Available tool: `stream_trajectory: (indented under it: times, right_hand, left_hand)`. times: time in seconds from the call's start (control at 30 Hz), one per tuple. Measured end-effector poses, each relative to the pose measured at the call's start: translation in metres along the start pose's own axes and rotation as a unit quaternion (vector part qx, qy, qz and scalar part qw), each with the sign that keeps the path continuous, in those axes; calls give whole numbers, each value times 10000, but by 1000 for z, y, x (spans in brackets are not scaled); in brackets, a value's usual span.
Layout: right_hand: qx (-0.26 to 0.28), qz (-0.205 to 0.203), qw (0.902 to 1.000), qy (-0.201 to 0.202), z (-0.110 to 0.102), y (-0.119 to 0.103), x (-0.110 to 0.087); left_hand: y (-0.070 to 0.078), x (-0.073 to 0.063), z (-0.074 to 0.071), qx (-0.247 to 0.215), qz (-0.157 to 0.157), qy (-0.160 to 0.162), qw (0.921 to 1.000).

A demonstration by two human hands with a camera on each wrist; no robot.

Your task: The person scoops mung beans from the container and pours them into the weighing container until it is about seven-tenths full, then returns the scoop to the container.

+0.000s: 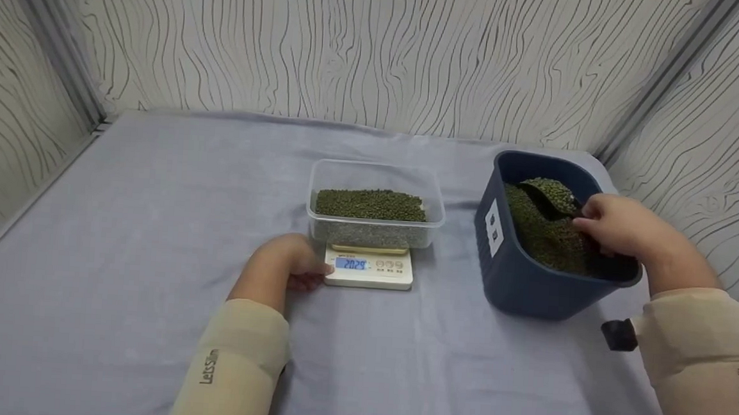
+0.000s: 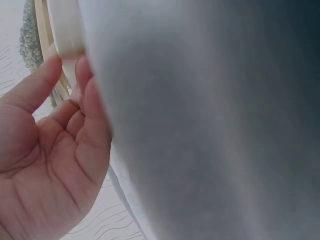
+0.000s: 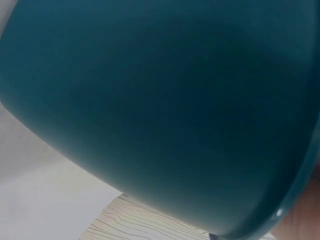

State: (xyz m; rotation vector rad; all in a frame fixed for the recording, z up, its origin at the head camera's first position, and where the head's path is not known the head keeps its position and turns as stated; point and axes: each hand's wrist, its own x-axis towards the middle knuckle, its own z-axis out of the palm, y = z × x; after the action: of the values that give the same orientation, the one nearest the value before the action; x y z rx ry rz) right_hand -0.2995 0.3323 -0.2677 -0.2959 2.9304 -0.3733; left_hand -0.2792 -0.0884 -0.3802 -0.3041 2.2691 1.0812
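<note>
A white kitchen scale [image 1: 368,279] with a lit blue display stands mid-table, its digits looking like 2029. On it sits a clear plastic container [image 1: 428,237] partly filled with green mung beans [image 1: 369,204]. My left hand [image 1: 292,260] pinches the scale's left front corner; in the left wrist view the thumb and fingers of that hand [image 2: 60,135] lie on either side of the corner. Inside the blue bin [image 1: 531,291] at the right, my right hand [image 1: 619,223] holds a black scoop [image 1: 540,199] by its handle, heaped with mung beans. The bin's wall [image 3: 150,110] fills most of the right wrist view.
A grey-blue cloth [image 1: 150,220] covers the table. Wood-grain patterned panels [image 1: 353,52] rise behind it and at both sides. The bin bears a white label [image 1: 494,228] on its left face and holds more mung beans [image 1: 553,247].
</note>
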Motion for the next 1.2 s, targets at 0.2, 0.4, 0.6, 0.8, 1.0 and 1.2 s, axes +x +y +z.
stream_trajectory:
  times: [0.2,0.4,0.6,0.8,1.0,1.2]
  right_hand:
    - [36,-14,10000,33,0,0,-1]
    - [-33,-61,10000,8,-3,1,-3]
    - [-129,-60,9999,24,-7,-2,-3]
    - [-214,-101,9997,70,-12,-10,-5]
    - [-399,-228,9989,105,-18,-22,-4]
    - [-634,-374,9970,246,-21,-39,0]
  left_hand:
    - [-1,1,1,-92,-31,24,9999]
    - [-1,2,1,-133,-28,40,9999]
    - [-2,2,0,-98,-10,52,9999]
    - [-2,2,0,-131,-11,22,9999]
    - [-1,2,0,-73,-25,-52,10000]
    - [-1,2,0,-75,-17,-65,9999]
